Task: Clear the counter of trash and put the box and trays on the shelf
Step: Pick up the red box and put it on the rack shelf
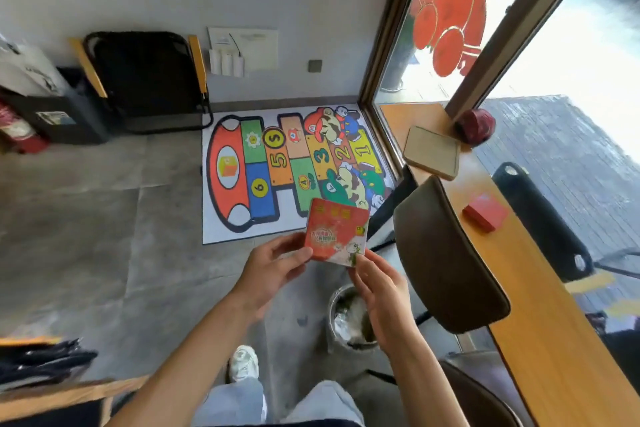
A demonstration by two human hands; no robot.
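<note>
I hold a flat red printed packet (336, 231) in front of me with both hands. My left hand (273, 270) pinches its lower left edge. My right hand (382, 291) pinches its lower right corner. Below my right hand stands a round metal trash bin (349, 319) with crumpled waste inside. On the wooden counter (540, 288) along the window lie a small red box (485, 211), stacked tan trays (432, 152) and a dark red round object (475, 125).
A brown chair (446, 253) stands between me and the counter. A colourful hopscotch mat (294, 170) covers the floor ahead. A folded black chair (149, 80) leans on the wall, with a dark bin (62, 114) to its left.
</note>
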